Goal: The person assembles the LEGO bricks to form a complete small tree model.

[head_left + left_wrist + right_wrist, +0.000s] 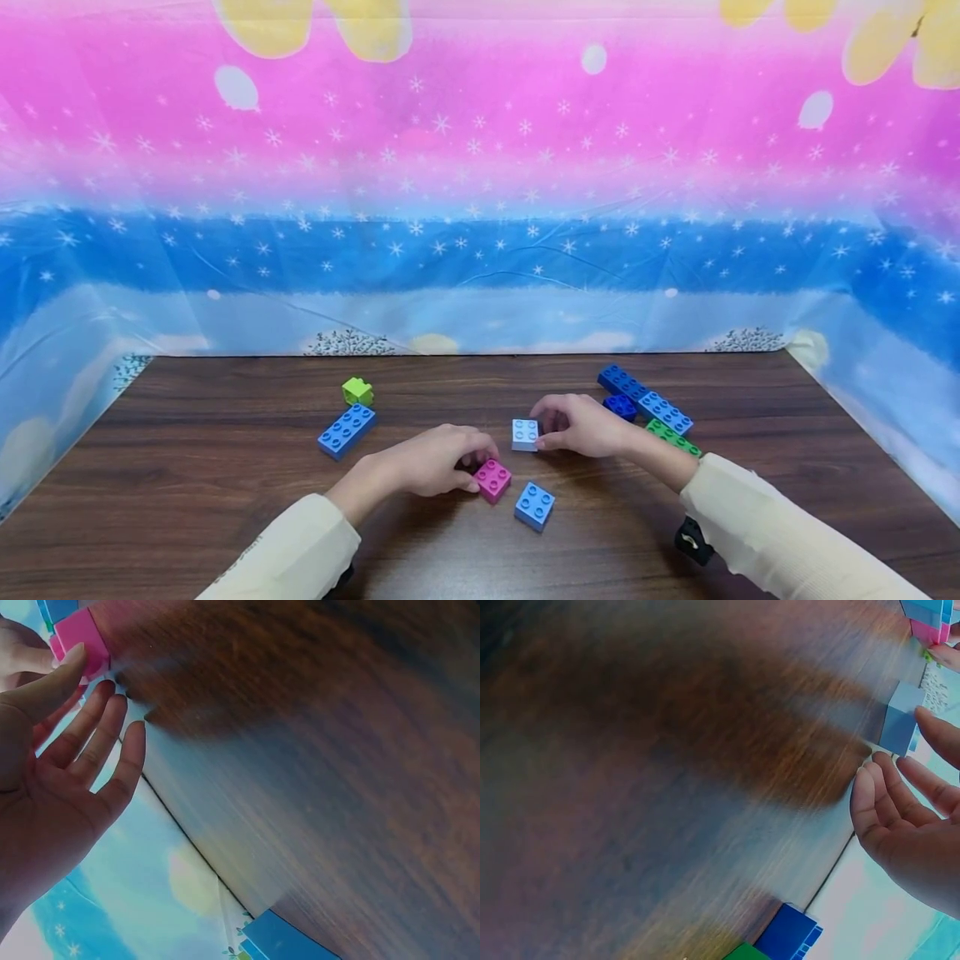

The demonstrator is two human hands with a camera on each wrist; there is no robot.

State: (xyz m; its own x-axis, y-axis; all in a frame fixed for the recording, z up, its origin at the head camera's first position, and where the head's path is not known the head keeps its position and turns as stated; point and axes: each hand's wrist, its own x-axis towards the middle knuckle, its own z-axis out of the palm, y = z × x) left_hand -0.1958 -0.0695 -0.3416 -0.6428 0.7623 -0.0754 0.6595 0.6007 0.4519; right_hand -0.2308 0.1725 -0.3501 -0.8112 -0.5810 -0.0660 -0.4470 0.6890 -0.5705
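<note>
Dark brown wood-grain tabletop (232, 475) spreads beneath both hands, catching a soft sheen on the person's side of them. Beyond the hands hangs a cloth backdrop (480, 183), pink over blue and dotted with white snowflakes, its sides coming forward to left and right. The left hand (438, 460) pinches a pink block (492, 481) at its fingertips; the right hand (583, 427) pinches a pale block (524, 435) between thumb and forefinger, just left of its palm.

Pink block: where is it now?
In the head view, the pink block sits low near the middle, touched by the left hand, left of and beyond the light-blue square block.
</note>
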